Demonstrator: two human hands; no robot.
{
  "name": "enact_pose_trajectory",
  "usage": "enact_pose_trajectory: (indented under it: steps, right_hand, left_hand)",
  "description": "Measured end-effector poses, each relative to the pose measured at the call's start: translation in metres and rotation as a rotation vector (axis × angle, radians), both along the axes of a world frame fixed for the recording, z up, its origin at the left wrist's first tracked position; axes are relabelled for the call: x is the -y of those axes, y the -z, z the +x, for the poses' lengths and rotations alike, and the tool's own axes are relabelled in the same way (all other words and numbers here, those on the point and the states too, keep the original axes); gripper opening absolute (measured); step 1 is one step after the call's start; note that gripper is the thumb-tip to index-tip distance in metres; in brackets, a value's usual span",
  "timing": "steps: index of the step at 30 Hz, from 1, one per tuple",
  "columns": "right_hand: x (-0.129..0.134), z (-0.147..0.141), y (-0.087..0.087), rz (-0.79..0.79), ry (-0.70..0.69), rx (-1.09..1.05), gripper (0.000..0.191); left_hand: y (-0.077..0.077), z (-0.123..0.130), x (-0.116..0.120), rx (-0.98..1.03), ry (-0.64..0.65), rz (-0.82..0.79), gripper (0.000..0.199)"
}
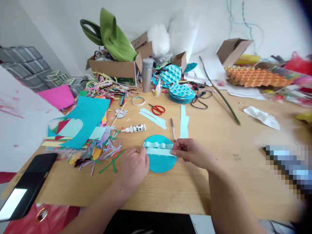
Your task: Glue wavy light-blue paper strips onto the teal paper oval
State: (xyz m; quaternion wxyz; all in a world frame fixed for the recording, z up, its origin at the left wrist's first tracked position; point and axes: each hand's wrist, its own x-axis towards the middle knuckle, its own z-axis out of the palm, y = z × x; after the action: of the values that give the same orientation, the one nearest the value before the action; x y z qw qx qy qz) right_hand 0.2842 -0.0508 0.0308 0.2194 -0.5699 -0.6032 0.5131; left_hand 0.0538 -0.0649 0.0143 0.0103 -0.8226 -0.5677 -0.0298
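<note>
A round blue paper disc lies on the table near its front edge. Across its upper part runs a wavy light blue strip, and just below that a straight light blue strip stretches between my hands. My left hand has its fingers closed at the strip's left end, over the disc's left edge. The strip's right end is pinched between the thumb and fingers of my right hand. Beyond the disc are a glue bottle, a pen, loose pale strips and wider pale paper.
Red-handled scissors, a tape roll and stacked blue discs stand farther back. Paper scraps and a black phone lie left. A long stick and crumpled paper are right.
</note>
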Motion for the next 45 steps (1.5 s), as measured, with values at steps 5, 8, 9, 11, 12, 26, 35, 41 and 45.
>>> enact_pose_trajectory:
  steps: [5, 8, 9, 11, 12, 26, 35, 41, 45]
  right_hand:
    - [0.012, 0.009, 0.004, -0.008, 0.123, 0.025, 0.038]
    - [0.022, 0.012, 0.007, -0.040, 0.112, -0.161, 0.039]
    - [0.023, 0.012, 0.009, -0.042, 0.123, -0.207, 0.040]
    - [0.025, 0.010, 0.015, -0.035, 0.175, -0.264, 0.040]
    - [0.025, 0.008, 0.017, -0.031, 0.203, -0.281, 0.040]
    - [0.024, 0.005, 0.033, -0.043, 0.357, -0.329, 0.043]
    - [0.024, 0.007, 0.037, -0.081, 0.365, -0.244, 0.044]
    - [0.025, 0.008, 0.037, -0.118, 0.347, -0.263, 0.036]
    - [0.024, 0.007, 0.037, -0.167, 0.367, -0.303, 0.037]
  left_hand:
    - [0.001, -0.001, -0.001, 0.010, -0.003, 0.008, 0.024]
    - [0.001, -0.002, -0.001, 0.015, -0.010, 0.010, 0.026]
    - [0.001, -0.002, -0.001, 0.017, -0.011, 0.009, 0.026]
    - [0.001, -0.003, -0.001, 0.019, -0.016, 0.004, 0.026]
    - [0.000, -0.003, -0.001, 0.019, -0.024, -0.002, 0.026]
    - [0.001, -0.001, 0.001, -0.071, -0.037, -0.032, 0.032]
    - [0.005, -0.003, 0.004, -0.031, -0.012, -0.005, 0.028]
    - [0.009, -0.006, 0.004, -0.009, 0.062, 0.074, 0.028]
    - [0.011, -0.009, 0.003, -0.003, 0.125, 0.180, 0.029]
